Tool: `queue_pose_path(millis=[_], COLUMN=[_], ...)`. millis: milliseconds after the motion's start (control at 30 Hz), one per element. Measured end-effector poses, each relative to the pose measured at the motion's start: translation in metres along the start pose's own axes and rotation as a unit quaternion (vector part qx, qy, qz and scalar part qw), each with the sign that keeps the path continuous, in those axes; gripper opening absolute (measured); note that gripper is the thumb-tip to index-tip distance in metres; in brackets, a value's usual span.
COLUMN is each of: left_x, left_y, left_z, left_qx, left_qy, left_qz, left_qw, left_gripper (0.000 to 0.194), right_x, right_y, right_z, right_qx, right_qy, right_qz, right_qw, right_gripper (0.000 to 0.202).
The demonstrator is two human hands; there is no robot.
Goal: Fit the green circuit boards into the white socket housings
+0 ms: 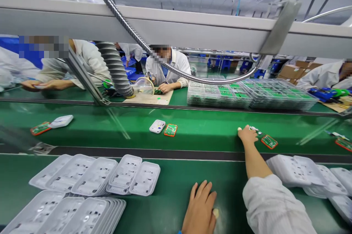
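My left hand (200,208) lies flat on the green worktop with its fingers spread and nothing in it. A pale finger cot covers its thumb. My right hand (248,135) reaches over the green belt, fingers apart, at a small white part (256,130) that it partly hides. Contact between them is hard to make out. Just right of that part lies a green circuit board (269,141) with an orange edge. Farther left on the belt, a white plastic housing (157,126) rests beside another orange-edged circuit board (171,130).
Stacked white plastic covers (93,177) fill the left worktop; more covers (291,170) lie right of my right arm. Beyond the belt stand clear trays (220,95) of green boards. Co-workers sit opposite. A metal conduit (126,25) and a rail (176,25) hang overhead.
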State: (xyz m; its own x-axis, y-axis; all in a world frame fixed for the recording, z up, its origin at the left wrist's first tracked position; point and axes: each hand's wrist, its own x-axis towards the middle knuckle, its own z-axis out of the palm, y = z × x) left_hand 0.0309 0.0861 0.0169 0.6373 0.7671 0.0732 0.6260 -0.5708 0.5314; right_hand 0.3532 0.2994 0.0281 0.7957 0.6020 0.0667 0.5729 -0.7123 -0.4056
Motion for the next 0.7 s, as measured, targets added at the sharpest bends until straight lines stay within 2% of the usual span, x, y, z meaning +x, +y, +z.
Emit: queue_pose_path(millis=[133, 233, 333, 400, 467, 533, 600, 700], left_x=[0.005, 0.003, -0.001, -0.003, -0.004, -0.003, -0.001, 0.001], left_y=[-0.003, 0.001, 0.006, 0.008, 0.006, 0.000, -0.009, -0.024], left_z=[-0.004, -0.007, -0.007, -0.004, -0.002, -0.003, -0.009, -0.021], left_qx=[-0.023, -0.039, -0.056, -0.069, -0.084, -0.093, -0.087, -0.066], left_qy=[-0.014, 0.000, 0.030, 0.057, 0.107, 0.185, 0.267, 0.337], left_qz=[0.001, -0.010, -0.014, -0.018, -0.035, -0.062, -0.086, -0.113], left_qw=[1.000, 0.999, 0.998, 0.996, 0.990, 0.976, 0.956, 0.932], left_gripper=[0.042, 0.040, 0.038, 0.038, 0.039, 0.038, 0.037, 0.037], right_x=[0.008, -0.004, -0.033, -0.063, -0.097, -0.134, -0.167, -0.201], right_y=[-0.004, -0.011, -0.021, -0.025, -0.023, -0.013, 0.005, 0.036], right_z=[0.002, 0.002, 0.001, -0.004, -0.015, -0.029, -0.045, -0.062], right_qx=[-0.005, 0.020, 0.068, 0.102, 0.141, 0.215, 0.310, 0.415], right_qy=[-0.014, -0.027, -0.045, -0.059, -0.082, -0.126, -0.197, -0.307], right_qz=[-0.045, -0.109, -0.179, -0.223, -0.260, -0.289, -0.302, -0.282], right_qw=[0.999, 0.993, 0.980, 0.968, 0.952, 0.924, 0.880, 0.809], right_gripper=[0.035, 0.028, 0.023, 0.022, 0.022, 0.024, 0.026, 0.026])
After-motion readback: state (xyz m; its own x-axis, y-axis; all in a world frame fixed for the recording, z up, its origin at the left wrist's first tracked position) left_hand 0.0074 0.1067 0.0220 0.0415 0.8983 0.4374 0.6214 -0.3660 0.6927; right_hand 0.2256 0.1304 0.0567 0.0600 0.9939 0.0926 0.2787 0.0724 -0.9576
